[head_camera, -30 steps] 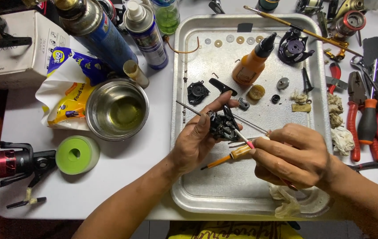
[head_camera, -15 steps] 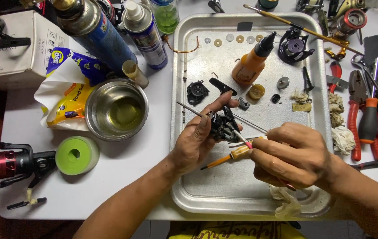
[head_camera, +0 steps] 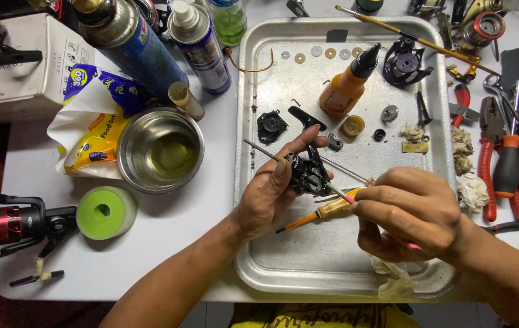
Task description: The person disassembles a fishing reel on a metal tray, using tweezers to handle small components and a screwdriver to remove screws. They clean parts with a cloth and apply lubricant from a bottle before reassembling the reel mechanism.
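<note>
Two bare hands meet over the middle of a big metal tray (head_camera: 259, 267). The left hand (head_camera: 268, 194) wraps its fingers tight around a small black reel part (head_camera: 308, 173), holding it up just above the tray floor. The right hand (head_camera: 411, 209) is curled closed around a thin tool with a pink bit (head_camera: 349, 198) near the fingers, and the tool's tip touches the black reel part. A small screwdriver with a yellow handle (head_camera: 326, 211) lies on the tray just under both hands.

Farther up the tray stands an orange bottle with a black nozzle (head_camera: 347, 91), tilted a bit. Near it are a black round cover (head_camera: 270, 126), a little yellow cap (head_camera: 353, 126), and a row of tiny washers (head_camera: 315, 53) along the top edge. A dark purple reel frame (head_camera: 404, 61) sits in the upper right of the tray. A crumpled cloth (head_camera: 393, 276) rests at the tray's lower right edge.

To the left of the tray sits a steel bowl (head_camera: 130, 167) with yellowish liquid in it. A green round spool (head_camera: 106, 212) is below it, and a red and black fishing reel (head_camera: 13, 222) lies at the far left. Blue spray cans (head_camera: 144, 51) stand at the upper left. Red-handled pliers (head_camera: 490, 176) lie at the right side of the frame, off the tray.
</note>
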